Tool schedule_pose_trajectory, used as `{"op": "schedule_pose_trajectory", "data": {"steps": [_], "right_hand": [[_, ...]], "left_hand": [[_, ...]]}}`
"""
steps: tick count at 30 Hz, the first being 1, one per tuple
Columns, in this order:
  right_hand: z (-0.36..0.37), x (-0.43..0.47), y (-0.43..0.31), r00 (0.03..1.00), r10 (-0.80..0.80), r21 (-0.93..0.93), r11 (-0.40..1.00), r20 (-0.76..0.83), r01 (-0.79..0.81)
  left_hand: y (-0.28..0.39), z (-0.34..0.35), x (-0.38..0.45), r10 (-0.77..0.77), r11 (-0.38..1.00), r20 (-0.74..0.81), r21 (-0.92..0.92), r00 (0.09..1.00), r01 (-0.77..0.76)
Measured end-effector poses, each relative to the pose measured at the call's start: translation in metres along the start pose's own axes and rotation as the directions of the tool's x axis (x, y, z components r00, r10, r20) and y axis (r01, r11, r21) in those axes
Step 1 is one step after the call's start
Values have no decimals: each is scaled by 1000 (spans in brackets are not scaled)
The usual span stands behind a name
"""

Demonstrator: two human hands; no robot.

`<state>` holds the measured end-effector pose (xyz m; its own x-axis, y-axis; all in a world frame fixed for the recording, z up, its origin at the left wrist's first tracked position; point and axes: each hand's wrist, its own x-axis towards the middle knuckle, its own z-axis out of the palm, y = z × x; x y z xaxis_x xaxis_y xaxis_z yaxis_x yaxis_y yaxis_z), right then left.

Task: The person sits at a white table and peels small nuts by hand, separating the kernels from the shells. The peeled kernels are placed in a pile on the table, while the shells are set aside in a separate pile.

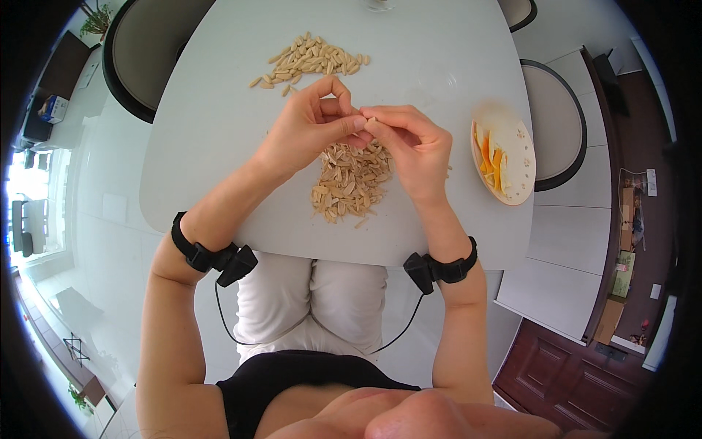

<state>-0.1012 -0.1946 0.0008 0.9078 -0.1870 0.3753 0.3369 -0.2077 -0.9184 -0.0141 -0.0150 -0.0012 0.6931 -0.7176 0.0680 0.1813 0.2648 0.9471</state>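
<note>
Above the table, my left hand (307, 123) and my right hand (417, 140) meet with their fingertips together. A small pale seed or piece of shell (372, 119) is pinched between them, mostly covered by the fingers. Directly below my hands lies a heap of split, empty seed shells (351, 184), its upper part hidden by the fingers. Farther away, a loose pile of whole beige seeds in their shells (315, 57) spreads across the table, with a few strays near my left hand.
An oval patterned plate (518, 170) with strips of orange peel (493, 164) sits at the right edge of the white table (219, 137). The base of a clear glass (378, 5) shows at the far edge. Chairs (554, 120) stand around the table.
</note>
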Motion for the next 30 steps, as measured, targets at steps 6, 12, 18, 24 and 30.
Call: {"op": "schedule_pose_trajectory", "data": {"steps": [6,12,18,24,30], "right_hand": [[-1,2,-1,965,-259,-370,894,31,252],[1,2,-1,951,-305,-375,877,50,301],[2,-1,3,994,-105,-128,987,-32,100],[-4,4,-11,996,55,-111,992,-74,-63],[-58,9,-31,941,333,-650,704,-54,-286]], "left_hand": [[5,7,-5,-90,993,-76,66,993,95],[3,-1,-4,-158,987,-8,-18,987,158],[2,-1,-5,-203,970,6,-138,979,202],[0,1,-4,-37,983,-33,177,999,42],[-5,0,-8,172,605,42,784,984,-139]]}}
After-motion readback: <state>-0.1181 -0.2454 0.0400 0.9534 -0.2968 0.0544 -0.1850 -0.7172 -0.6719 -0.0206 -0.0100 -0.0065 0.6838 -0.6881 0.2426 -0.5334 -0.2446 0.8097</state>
